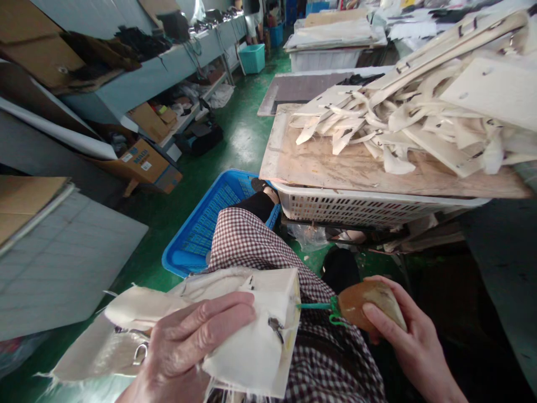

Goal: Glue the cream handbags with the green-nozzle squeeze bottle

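Note:
My left hand (201, 338) lies over a folded cream leather-like piece (251, 364) on my lap, its fingers close together and pressing on it; the thumb is hidden. Dark slits, a metal ring and loose threads show on the piece, and its right edge has a yellowish strip. My right hand (413, 336) is closed around a brownish squeeze bottle (364, 305) with a thin green nozzle pointing left. The nozzle's tip meets, or nearly meets, the right edge of the piece. A checked apron (268, 240) covers my lap beneath.
A pile of cream pieces (403, 123) lies on a wooden board (310, 162) over a white crate (335, 204), ahead on the right. A blue basket (188, 229) stands on the green floor by my leg. Cardboard (142, 162) and a long bench (168, 70) are at left.

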A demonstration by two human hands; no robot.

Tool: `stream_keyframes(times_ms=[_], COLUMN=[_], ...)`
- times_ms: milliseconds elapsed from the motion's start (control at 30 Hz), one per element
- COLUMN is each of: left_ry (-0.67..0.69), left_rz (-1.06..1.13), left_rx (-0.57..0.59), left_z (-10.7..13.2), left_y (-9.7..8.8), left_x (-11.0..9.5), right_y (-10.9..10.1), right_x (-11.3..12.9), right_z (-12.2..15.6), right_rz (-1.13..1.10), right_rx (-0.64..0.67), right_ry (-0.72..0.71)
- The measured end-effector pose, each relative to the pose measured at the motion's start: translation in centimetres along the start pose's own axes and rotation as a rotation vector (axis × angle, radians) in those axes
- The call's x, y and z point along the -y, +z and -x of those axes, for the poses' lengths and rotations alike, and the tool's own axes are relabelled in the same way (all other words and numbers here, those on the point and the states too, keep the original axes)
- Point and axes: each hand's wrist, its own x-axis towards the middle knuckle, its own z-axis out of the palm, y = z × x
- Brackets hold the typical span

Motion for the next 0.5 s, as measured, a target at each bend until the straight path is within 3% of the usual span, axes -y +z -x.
stream_keyframes(times_ms=[400, 500], left_ry=[-0.064, -0.113], left_rz=[0.106, 0.133], left_rx=[-0.072, -0.095], left_z=[-0.7, -1.0], left_y=[-0.1, -0.3], left_x=[-0.6, -1.0], right_y=[0.1, -0.6], right_x=[-0.5, -0.3], right_z=[-0.6, -0.7], right_rz=[0.002, 0.000], right_rx=[0.040, 0.039], right_ry=[-0.246, -0.219])
